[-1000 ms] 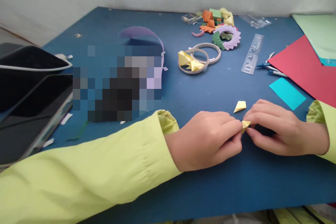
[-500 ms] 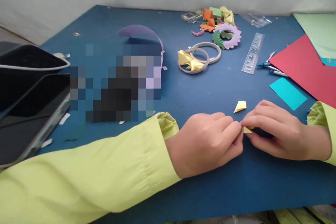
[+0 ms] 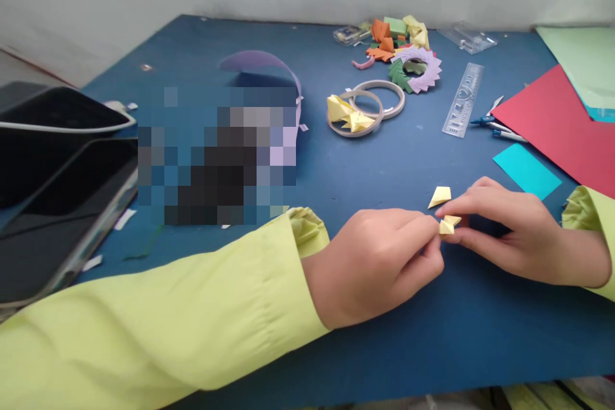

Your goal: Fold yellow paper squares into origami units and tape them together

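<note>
My left hand (image 3: pixel 384 262) is closed, its thumb and forefinger pinching a small yellow folded paper piece (image 3: pixel 448 225) by its left side. Around the right of that piece, my right hand (image 3: pixel 509 230) has its thumb and forefinger parted. The right thumb lies close under the paper; whether it touches is unclear. A second yellow folded paper piece (image 3: pixel 440 196), kite-shaped, lies on the blue table (image 3: pixel 365 365) just beyond the fingers. Part of the held piece is hidden by the left fingertips.
Farther back are two tape rolls (image 3: pixel 401 109) with yellow folded pieces (image 3: pixel 355 120), a purple-green paper ring (image 3: pixel 432 80) and a clear ruler (image 3: pixel 462 102). Red paper (image 3: pixel 562 122) and a turquoise slip (image 3: pixel 527 170) lie right. A dark phone-like device (image 3: pixel 57 205) lies left; a pixelated patch hides things nearby.
My right forefinger and thumb have spread apart, uncovering more of the yellow folded piece. My left hand keeps its pinch almost in place. The view has shifted slightly.
</note>
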Demonstrator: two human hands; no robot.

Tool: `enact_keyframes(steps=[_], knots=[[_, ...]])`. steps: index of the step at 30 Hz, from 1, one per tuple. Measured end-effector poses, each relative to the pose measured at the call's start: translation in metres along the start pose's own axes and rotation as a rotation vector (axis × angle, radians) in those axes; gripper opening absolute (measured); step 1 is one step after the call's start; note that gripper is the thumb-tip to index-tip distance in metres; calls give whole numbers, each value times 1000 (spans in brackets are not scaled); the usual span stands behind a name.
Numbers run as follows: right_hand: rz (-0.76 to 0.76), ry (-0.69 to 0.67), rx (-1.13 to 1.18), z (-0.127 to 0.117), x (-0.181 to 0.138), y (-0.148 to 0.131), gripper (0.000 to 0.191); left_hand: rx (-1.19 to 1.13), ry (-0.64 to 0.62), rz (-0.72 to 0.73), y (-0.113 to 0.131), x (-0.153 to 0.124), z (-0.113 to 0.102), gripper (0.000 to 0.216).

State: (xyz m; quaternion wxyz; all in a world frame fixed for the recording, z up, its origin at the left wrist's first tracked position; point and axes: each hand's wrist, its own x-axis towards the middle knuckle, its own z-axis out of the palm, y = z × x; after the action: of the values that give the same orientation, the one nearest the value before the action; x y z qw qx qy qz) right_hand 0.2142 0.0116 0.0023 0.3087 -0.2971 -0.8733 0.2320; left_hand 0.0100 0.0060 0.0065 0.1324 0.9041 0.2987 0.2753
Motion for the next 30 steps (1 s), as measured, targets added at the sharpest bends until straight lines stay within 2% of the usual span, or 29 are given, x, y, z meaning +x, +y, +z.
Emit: enact_keyframes(steps=[4, 9, 13, 15, 18, 21, 26, 30], knots=[[-16, -21, 96, -1, 2, 3, 15, -171, -34, -100, 2, 4, -5, 25], [36, 0, 193, -2, 3, 3, 19, -383, -117, -238, 4, 9, -11, 25], [-25, -9, 97, -2, 2, -2, 15, -214, -82, -135, 6, 4, -8, 25], [-126, -12, -57, -3, 1, -4, 12, -77, -60, -64, 8, 0, -5, 23], [-315, -35, -304, -3, -2, -5, 11, 44, -69, -34, 10, -5, -3, 20], [-418, -44, -424, -2, -1, -5, 7, 107, -95, 6, 11, -6, -2, 24], [-375, -75, -423, -1, 2, -3, 8, 163, -128, 16, 8, -6, 1, 29], [-256, 23, -401, 0, 1, 4, 14, 188, -78, -10, 4, -5, 2, 28]])
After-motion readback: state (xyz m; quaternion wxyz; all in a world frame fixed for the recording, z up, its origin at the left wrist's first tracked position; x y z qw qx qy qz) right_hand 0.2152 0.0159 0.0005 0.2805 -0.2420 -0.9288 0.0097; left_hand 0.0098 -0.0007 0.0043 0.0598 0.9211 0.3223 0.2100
